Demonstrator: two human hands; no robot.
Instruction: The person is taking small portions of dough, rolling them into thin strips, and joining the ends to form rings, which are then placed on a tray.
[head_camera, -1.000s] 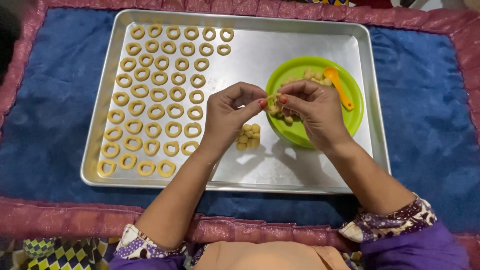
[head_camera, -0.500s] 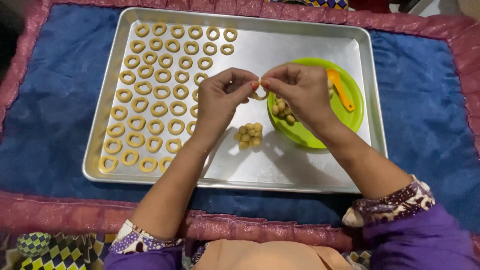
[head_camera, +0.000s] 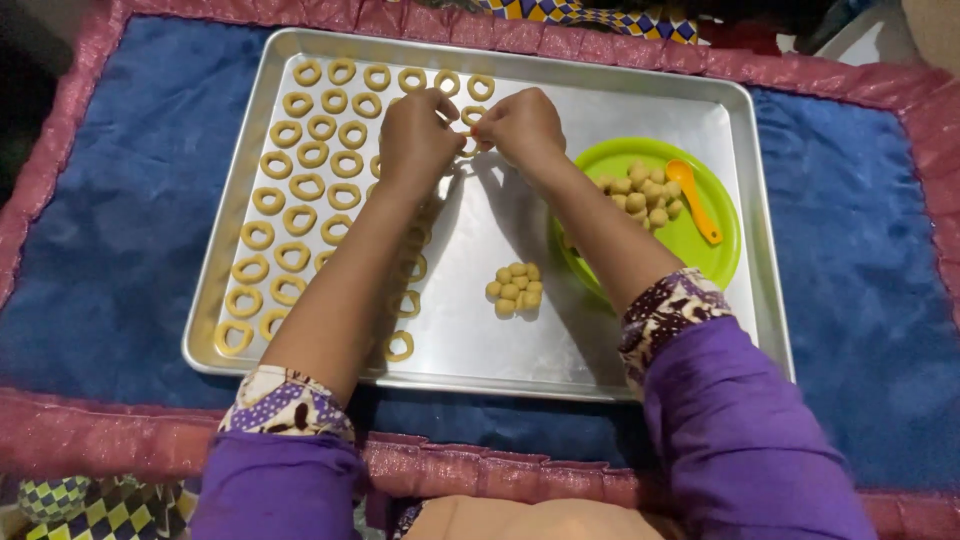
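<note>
My left hand (head_camera: 415, 135) and my right hand (head_camera: 520, 128) meet over the far part of a silver baking tray (head_camera: 640, 110). Together they pinch a small dough ring (head_camera: 468, 141), low over the tray beside the top rows. Several dough rings (head_camera: 300, 185) lie in neat rows on the tray's left half; my left forearm hides some of them. A small pile of dough balls (head_camera: 514, 289) rests on the tray's middle. A green plate (head_camera: 715, 255) at the tray's right holds more dough balls (head_camera: 640, 192) and an orange spoon (head_camera: 692, 197).
The tray sits on a blue cloth (head_camera: 110, 230) with a pink border (head_camera: 90, 430). Bare metal shows between the ring rows and the green plate. A checkered fabric (head_camera: 90, 505) lies at the bottom left corner.
Both hands have moved from the green plate toward the far end of the tray, carrying a dough piece that is now shaped into a ring near the top rows.
</note>
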